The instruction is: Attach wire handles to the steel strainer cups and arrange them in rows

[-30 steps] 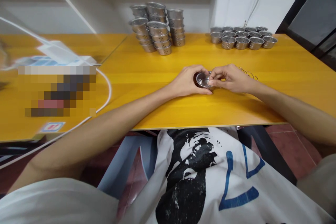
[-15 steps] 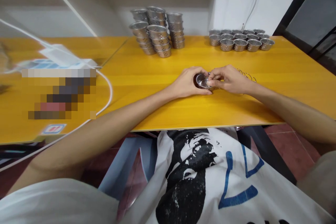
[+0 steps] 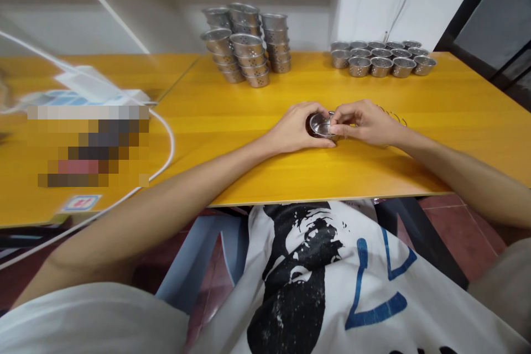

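A small metal cup (image 3: 321, 125) with a dark reddish-brown outer side rests on the yellow table in front of me. Around its left side curls my left hand (image 3: 301, 126), thumb at the near edge and fingers at the far edge. My right hand (image 3: 363, 121) is closed in a pinch at the cup's right rim, its fingertips reaching over the opening. Whatever those fingertips hold is too small or hidden to name. Several thin gold-coloured wire rings (image 3: 392, 114) lie just behind the right hand, partly covered by it.
Stacks of perforated metal cups (image 3: 248, 58) stand at the back, left of centre. Rows of similar cups (image 3: 380, 64) are at the back right. A white cable (image 3: 171, 146) loops across the left side near a blurred-out area. The yellow table's (image 3: 257, 188) front edge is close to my body.
The right hand has shifted very slightly at the rim, still pinched. My left hand keeps its hold on the cup. The view has tilted a little.
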`<action>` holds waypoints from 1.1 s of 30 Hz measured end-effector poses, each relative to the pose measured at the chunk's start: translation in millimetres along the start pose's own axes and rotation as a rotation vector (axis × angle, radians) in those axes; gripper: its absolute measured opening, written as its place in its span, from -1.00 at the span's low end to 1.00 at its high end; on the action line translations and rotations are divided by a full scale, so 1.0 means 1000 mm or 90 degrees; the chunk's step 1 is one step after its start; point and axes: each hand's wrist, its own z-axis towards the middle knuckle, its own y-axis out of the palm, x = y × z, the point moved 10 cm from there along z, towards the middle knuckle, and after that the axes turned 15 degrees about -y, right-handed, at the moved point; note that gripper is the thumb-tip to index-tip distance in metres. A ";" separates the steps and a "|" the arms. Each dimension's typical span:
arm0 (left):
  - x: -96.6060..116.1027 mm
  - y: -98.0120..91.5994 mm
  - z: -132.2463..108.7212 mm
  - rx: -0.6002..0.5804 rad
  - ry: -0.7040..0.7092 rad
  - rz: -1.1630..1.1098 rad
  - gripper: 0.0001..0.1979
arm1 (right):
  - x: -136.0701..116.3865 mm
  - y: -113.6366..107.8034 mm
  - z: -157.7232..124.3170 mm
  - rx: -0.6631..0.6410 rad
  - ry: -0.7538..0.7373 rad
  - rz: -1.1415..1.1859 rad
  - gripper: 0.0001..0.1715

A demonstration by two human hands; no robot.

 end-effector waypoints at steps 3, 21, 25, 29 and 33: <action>-0.001 0.000 0.001 0.004 0.007 0.028 -0.27 | 0.001 -0.013 -0.002 0.072 0.010 0.002 -0.43; 0.025 0.008 -0.015 0.033 0.171 0.155 -0.32 | 0.045 -0.006 -0.024 0.207 0.271 0.224 -0.29; 0.034 0.014 -0.020 0.016 0.175 0.220 -0.44 | 0.045 -0.010 -0.023 0.232 0.239 0.192 -0.31; 0.038 0.020 -0.023 0.008 0.185 0.235 -0.50 | 0.043 -0.009 -0.022 0.222 0.200 0.163 -0.27; 0.034 0.019 -0.022 0.003 0.161 0.234 -0.49 | 0.043 -0.004 -0.021 0.199 0.209 0.164 -0.30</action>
